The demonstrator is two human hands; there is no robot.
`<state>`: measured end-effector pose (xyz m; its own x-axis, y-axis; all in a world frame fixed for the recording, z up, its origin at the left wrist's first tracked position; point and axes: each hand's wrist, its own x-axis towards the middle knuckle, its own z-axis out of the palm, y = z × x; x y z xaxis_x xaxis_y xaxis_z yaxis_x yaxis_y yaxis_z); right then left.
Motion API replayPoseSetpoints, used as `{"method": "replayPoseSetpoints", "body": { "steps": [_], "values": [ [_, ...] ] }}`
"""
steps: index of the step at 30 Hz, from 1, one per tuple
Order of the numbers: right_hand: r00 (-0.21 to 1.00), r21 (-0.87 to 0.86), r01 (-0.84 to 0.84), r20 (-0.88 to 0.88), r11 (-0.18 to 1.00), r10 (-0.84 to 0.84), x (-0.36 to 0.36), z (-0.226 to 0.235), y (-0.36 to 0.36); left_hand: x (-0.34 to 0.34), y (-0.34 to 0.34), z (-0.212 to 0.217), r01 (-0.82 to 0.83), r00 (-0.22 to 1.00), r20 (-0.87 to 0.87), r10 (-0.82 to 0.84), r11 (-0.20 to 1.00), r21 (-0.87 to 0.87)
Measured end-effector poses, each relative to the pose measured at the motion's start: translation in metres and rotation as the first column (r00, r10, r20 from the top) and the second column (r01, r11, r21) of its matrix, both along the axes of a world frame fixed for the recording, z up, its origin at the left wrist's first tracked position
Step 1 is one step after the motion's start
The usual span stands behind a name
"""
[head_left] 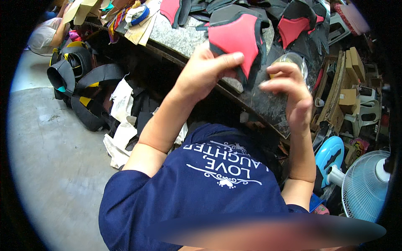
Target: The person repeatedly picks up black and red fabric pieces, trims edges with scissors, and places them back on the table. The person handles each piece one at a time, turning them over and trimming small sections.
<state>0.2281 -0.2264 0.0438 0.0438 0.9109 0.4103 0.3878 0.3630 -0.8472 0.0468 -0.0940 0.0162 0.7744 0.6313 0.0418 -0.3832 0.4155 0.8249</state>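
Note:
My left hand [208,69] grips a red and black padded fabric piece [235,35], its thumb lying on the red face and its fingers hidden behind. The piece tapers toward a point at its lower end and is held up over the near edge of the worktable. To the right of it my right hand [293,90] is raised, fingers bent and apart, with nothing visible in them. Just behind those fingers is a clear round tub [302,67], partly covered by them.
More red and black pieces [293,29] pile up on the grey-topped worktable [167,35]. A blue tape roll [139,14] lies at its far left. Black and yellow straps [90,79] stand on the floor at left. A fan [366,184] and wooden shelving [333,92] are at right.

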Motion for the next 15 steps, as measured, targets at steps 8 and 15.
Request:
{"method": "replayPoseSetpoints", "body": {
  "steps": [8, 15],
  "values": [
    [0.875, 0.026, 0.043, -0.483, 0.999, -0.025, -0.01, 0.024, 0.035, -0.009, -0.028, -0.006, 0.183, 0.975, -0.199, -0.103, 0.877, 0.444],
    [0.901, 0.015, -0.102, -0.422, 0.995, 0.099, -0.019, 0.019, 0.032, -0.009, 0.019, -0.005, 0.51, 0.717, 0.673, -0.182, 0.796, -0.327]
  ]
}}
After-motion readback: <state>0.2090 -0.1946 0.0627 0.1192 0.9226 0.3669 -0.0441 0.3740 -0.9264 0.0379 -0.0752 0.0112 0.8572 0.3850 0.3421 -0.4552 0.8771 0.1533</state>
